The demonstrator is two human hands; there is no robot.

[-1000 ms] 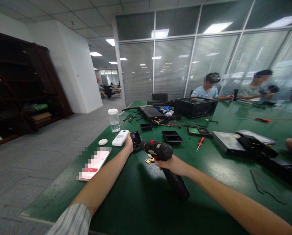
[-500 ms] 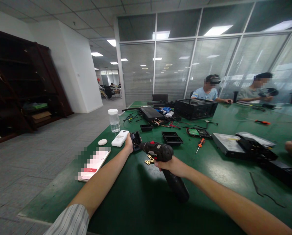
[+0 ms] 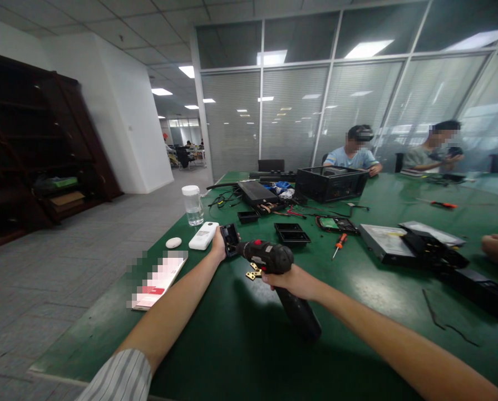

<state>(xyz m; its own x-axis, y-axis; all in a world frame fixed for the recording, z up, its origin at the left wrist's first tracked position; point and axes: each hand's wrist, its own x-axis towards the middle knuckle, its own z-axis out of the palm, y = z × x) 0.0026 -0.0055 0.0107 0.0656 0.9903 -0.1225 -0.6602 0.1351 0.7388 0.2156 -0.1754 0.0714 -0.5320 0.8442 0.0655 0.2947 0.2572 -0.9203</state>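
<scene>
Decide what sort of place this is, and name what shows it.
Likely an office used as an electronics teardown workshop: glazed partition walls, a green table strewn with opened computer parts, and the right hand holding a cordless driver to a small black part in the left hand.

The left hand [image 3: 219, 246] grips a small black part [image 3: 231, 239] upright on the green worktop [image 3: 240, 345]. The right hand [image 3: 292, 280] is wrapped around the handle of a black power drill [image 3: 274, 262], whose nose meets the part. Small brass pieces [image 3: 254, 271] lie just below the drill. A white device [image 3: 203, 235] lies just left of the left hand, with a clear jar [image 3: 192, 205] beyond it.
</scene>
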